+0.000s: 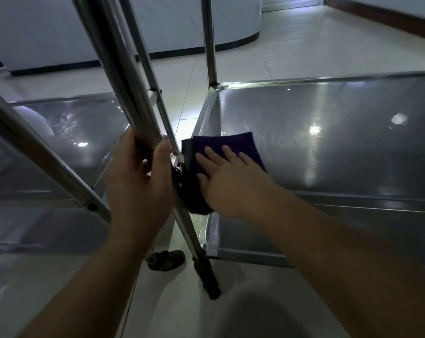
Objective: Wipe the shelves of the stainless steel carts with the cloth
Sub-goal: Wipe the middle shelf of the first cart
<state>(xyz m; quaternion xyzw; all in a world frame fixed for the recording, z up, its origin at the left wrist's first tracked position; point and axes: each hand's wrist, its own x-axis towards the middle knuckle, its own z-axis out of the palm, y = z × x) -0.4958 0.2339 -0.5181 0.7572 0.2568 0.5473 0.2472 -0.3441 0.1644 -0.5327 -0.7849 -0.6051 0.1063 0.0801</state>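
Observation:
Two stainless steel carts stand side by side. My right hand [228,179] lies flat with straight fingers on a dark purple cloth [235,145], pressing it onto the near left corner of the right cart's shelf [340,132]. Part of the cloth hangs over the shelf's left rim. My left hand [138,176] grips an upright post [123,76] of the left cart, fingers and thumb curled round it. The left cart's shelf [67,128] shines with reflections beside that hand.
A lower shelf [240,242] of the right cart shows under my right forearm. A caster wheel [166,259] and a black post foot [210,279] stand on the pale tiled floor [304,45]. A white curved counter with a dark base [182,32] is behind the carts.

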